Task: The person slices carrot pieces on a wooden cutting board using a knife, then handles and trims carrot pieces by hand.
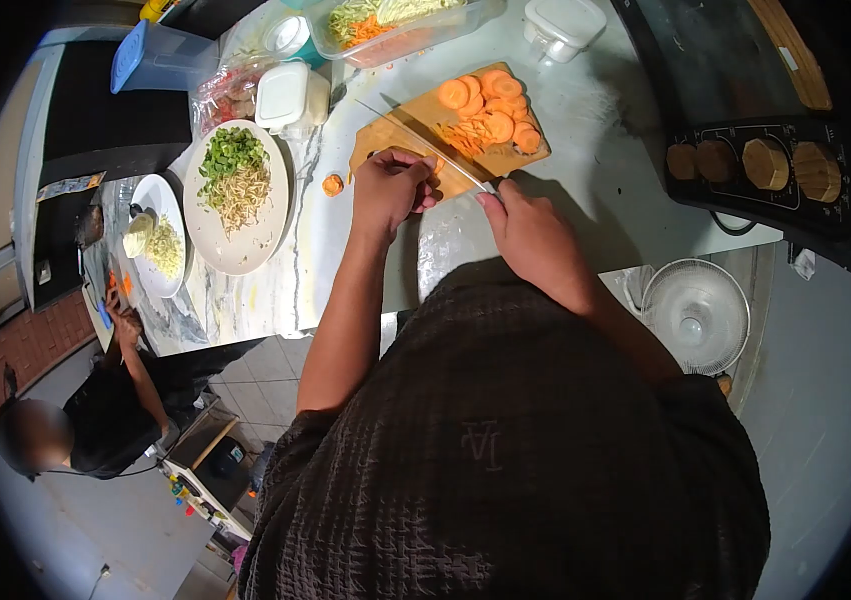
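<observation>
In the head view, the left hand [397, 190] bunches its fingertips over a mostly hidden orange carrot piece [438, 165] on the brown wooden board [375, 142]. The right hand [530, 225] grips one long-bladed metal knife [435, 147], covering its handle; both forearms reach forward. Two white oval plates lie left; overlapping round orange carrot slices [498, 95] cannot be counted.
</observation>
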The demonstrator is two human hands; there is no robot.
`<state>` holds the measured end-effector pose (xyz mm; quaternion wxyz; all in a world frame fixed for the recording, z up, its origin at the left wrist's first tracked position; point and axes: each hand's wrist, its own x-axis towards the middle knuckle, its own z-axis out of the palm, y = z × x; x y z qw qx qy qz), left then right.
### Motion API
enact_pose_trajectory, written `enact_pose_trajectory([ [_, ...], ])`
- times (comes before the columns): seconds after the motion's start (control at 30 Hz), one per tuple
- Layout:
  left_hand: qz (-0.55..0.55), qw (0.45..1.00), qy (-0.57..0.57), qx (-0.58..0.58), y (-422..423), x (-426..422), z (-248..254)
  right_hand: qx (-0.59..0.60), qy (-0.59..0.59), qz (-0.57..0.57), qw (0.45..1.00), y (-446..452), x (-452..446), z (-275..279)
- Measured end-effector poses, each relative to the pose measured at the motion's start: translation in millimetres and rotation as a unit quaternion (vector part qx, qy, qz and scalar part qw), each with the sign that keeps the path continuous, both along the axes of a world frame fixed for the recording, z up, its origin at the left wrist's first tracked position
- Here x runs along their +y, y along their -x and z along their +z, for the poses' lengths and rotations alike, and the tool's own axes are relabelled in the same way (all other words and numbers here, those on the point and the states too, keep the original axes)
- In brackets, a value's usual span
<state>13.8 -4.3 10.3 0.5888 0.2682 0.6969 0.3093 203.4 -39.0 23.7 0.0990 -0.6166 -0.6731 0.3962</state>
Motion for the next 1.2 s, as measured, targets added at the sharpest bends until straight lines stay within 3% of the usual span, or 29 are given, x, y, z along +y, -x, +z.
enact_pose_trajectory([
  [0.93,0.017,1.0,-0.004,-0.013,-0.1,-0.9,-0.3,-0.018,0.041,0.015,0.999,11.5,11.0,-6.2],
  [1.2,0.029,0.999,-0.016,-0.025,-0.5,-3.1,-3.0,-0.07,0.024,0.005,0.997,-1.5,2.6,-6.9],
])
